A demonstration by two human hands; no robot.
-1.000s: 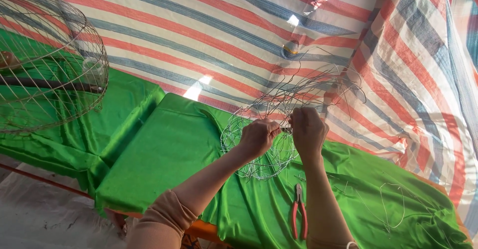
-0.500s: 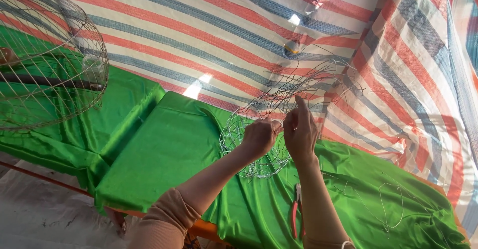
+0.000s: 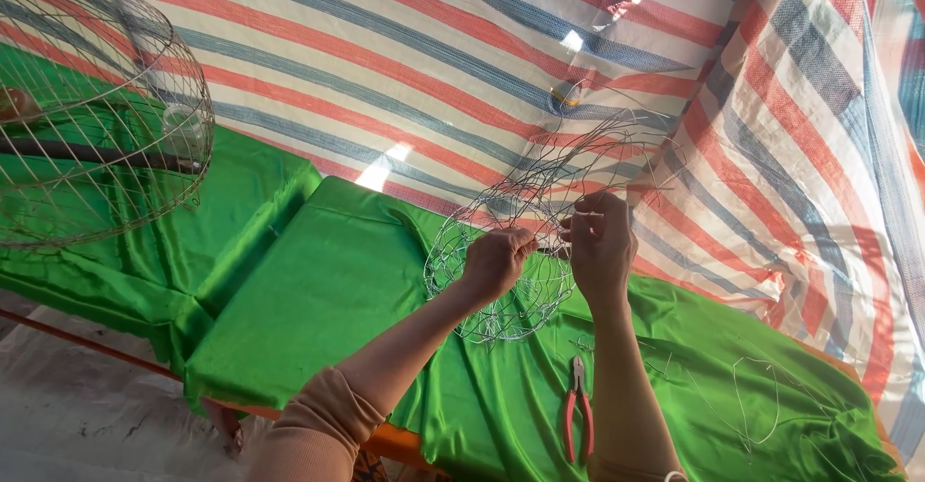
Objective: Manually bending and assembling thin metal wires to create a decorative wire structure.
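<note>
1. Left hand point(image 3: 496, 260) is closed on the wire frame point(image 3: 525, 251), pinching strands near its middle. Right hand point(image 3: 599, 246) is closed on the same frame from the other side, fingertips together on a thin strand at the top edge.
2. The wire frame is a half-built, rounded mesh of thin silver wire. It is held up above the green cloth point(image 3: 318, 299) on the bench, lower edge close to the cloth; I cannot tell if it touches. Loose strands fan up and right against the striped tarp point(image 3: 405, 48).
3. Handling, my read: light, springy, easily bent out of shape. Free wire ends look sharp and could snag the cloth. Best gripped at crossings or the rim ring, not on single loose strands.
4. Red-handled pliers point(image 3: 578, 419) lie on the cloth just below the right forearm, untouched.
5. Loose bent wire pieces point(image 3: 752, 410) lie on the cloth to the right, apart from the hands.
6. A finished domed wire cage point(image 3: 106, 125) stands far left on a second green-covered surface, well apart from the hands.
7. Packages, labels, signs: none visible. The only patterned surface is the tarp, with red, blue-grey and white stripes.
</note>
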